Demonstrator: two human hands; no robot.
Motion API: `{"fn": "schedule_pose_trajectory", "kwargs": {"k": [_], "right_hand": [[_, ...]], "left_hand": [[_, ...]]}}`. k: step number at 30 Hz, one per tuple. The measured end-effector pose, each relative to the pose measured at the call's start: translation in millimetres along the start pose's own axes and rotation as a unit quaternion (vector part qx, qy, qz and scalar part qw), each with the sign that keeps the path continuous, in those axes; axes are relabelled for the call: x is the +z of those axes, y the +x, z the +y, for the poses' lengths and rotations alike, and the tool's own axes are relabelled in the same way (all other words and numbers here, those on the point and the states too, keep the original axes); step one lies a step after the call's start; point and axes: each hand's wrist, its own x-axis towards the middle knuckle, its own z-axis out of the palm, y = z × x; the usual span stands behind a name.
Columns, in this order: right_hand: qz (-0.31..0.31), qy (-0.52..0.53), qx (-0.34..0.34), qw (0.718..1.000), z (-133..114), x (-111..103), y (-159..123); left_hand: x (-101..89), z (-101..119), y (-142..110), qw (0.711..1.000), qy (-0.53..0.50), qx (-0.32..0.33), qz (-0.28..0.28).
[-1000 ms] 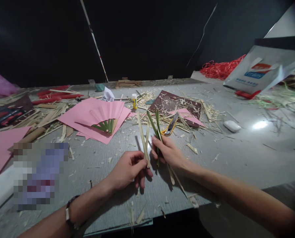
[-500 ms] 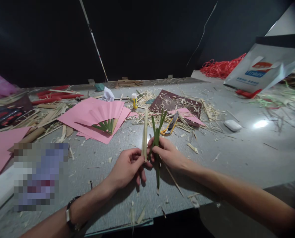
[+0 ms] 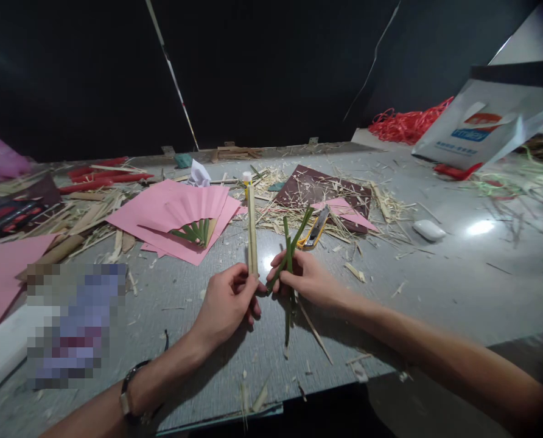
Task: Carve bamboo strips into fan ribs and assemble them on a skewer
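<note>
Pinched between the thumb and fingers of my left hand (image 3: 228,298) are pale bamboo strips (image 3: 252,231), held upright side by side. My right hand (image 3: 310,278) grips several green bamboo strips (image 3: 290,246), which fan apart at the top and cross near my fingers. The two hands are close together above the table, the left fingertips near the lower end of one green strip. A thin pale stick (image 3: 315,331) slants below my right hand. Just beyond that hand lies a yellow utility knife (image 3: 316,228).
A pink folded paper fan with green ribs (image 3: 193,210) rests on pink paper (image 3: 129,210) at left. Behind stand a glue stick (image 3: 246,179) and a brown board (image 3: 294,188) strewn with shavings. A white mouse (image 3: 429,230) and a white bag (image 3: 476,131) are at right.
My left hand has moved left with the pale strips, away from the right hand. The green strips in my right hand have spread and tilted.
</note>
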Motion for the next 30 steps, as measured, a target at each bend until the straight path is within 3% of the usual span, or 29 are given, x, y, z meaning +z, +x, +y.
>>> {"fn": "schedule_pose_trajectory", "kwargs": {"k": [13, 20, 30], "right_hand": [[-0.008, 0.009, -0.003, 1.000, -4.6, -1.1, 0.3], [0.004, -0.022, -0.048, 0.999, -10.5, -3.2, -1.7], [-0.013, -0.020, -0.065, 0.998, -7.5, -4.6, 1.6]], "left_hand": [[-5.8, -1.7, 1.8, 0.996, 0.061, 0.054, 0.037], [-4.1, 0.0, 3.5, 0.994, -0.045, -0.026, -0.096], [-4.5, -5.0, 6.3, 0.980, -0.104, -0.038, -0.166]]}}
